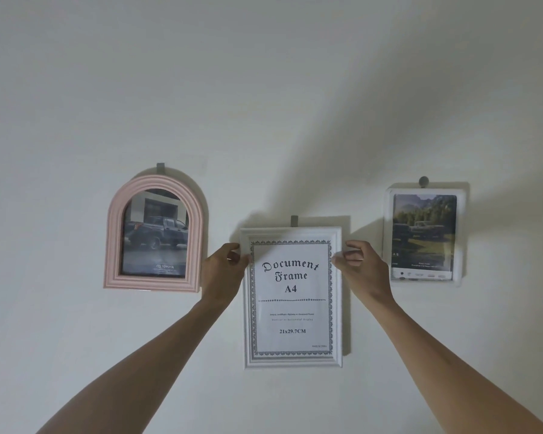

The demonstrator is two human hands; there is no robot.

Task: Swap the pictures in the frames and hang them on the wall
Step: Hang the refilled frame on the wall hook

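White rectangular moulded document frame [292, 360] hangs between both hands. Left hand [224, 269] and right hand [359, 264] each pinch its upper side edges.

two bare forearms, no sleeves (left grip [224, 266] ringed)

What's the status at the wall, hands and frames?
Left hand and right hand grip white document frame by its sides, under its hook. Pink arched frame and small white frame hang alongside. Nothing blocking.
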